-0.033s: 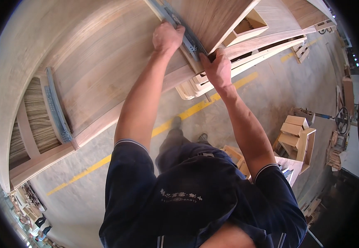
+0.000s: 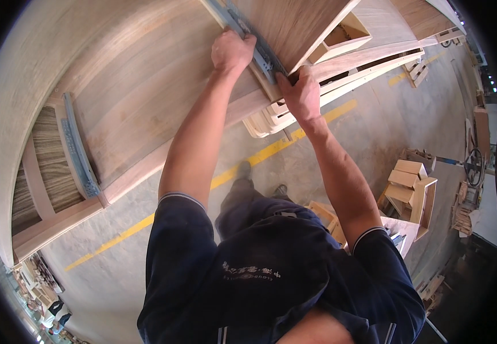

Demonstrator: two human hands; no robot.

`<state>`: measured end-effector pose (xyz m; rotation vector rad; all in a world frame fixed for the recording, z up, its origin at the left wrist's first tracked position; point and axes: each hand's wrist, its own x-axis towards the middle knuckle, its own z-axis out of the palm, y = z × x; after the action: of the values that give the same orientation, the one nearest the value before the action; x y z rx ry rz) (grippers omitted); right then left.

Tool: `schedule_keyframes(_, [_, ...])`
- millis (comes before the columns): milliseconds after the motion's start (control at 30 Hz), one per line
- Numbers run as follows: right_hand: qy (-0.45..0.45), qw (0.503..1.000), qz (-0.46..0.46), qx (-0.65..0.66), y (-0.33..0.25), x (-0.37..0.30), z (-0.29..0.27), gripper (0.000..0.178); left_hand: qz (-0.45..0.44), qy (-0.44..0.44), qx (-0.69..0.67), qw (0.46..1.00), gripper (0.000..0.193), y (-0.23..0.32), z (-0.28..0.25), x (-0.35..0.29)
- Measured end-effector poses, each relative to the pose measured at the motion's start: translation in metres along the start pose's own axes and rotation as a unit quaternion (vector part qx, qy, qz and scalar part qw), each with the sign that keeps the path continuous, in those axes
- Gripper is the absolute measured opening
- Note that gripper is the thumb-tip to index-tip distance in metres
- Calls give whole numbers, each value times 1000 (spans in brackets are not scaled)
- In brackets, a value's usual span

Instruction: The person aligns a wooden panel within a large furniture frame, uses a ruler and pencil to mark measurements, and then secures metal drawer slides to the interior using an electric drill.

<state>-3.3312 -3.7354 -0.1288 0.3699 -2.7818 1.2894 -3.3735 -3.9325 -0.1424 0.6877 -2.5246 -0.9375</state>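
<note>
A grey metal drawer slide (image 2: 264,61) lies along a wooden rail of the large wooden cabinet carcass (image 2: 145,97). My left hand (image 2: 232,53) is curled closed against the slide's near-left side, thumb toward the metal. At the slide's near end, my right hand (image 2: 303,94) is closed, with its thumb on the slide's tip and its fingers bent at the neighbouring panel corner; the fingertips are partly hidden. Beside the slide stands a brown wood panel (image 2: 294,28). A second metal slide (image 2: 76,149) is fixed to another rail at the left of the carcass.
A small open wooden box (image 2: 343,40) sits beyond the panel. Stacked pale wooden pieces (image 2: 260,123) show under the carcass edge. Wooden drawer boxes (image 2: 411,189) stand at right. A yellow line (image 2: 260,155) crosses the concrete floor. Another person (image 2: 59,312) is far off at lower left.
</note>
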Motion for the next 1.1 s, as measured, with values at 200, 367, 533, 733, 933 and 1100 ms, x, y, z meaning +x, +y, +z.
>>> schedule_keyframes(200, [-6,1000,6,9,-4,0,-1,37,1,31,-12,999,46,0,3,-4])
schedule_keyframes(367, [14,1000,-17,11,1,1,4,38,-8,31,-2,999,46,6,1,-5])
schedule_keyframes(533, [19,1000,-16,-7,1,2,7,38,-23,19,6,1000,47,8,-2,-7])
schedule_keyframes(733, [-5,999,0,41,3,-6,-2,40,-24,25,-4,999,46,6,2,-7])
schedule_keyframes(933, [-89,953,-39,287,39,-20,4,36,-48,-25,-37,998,44,5,-4,-9])
schedule_keyframes(1100, [-182,936,-65,296,76,-5,-5,32,-53,-10,-19,998,39,19,-13,-18])
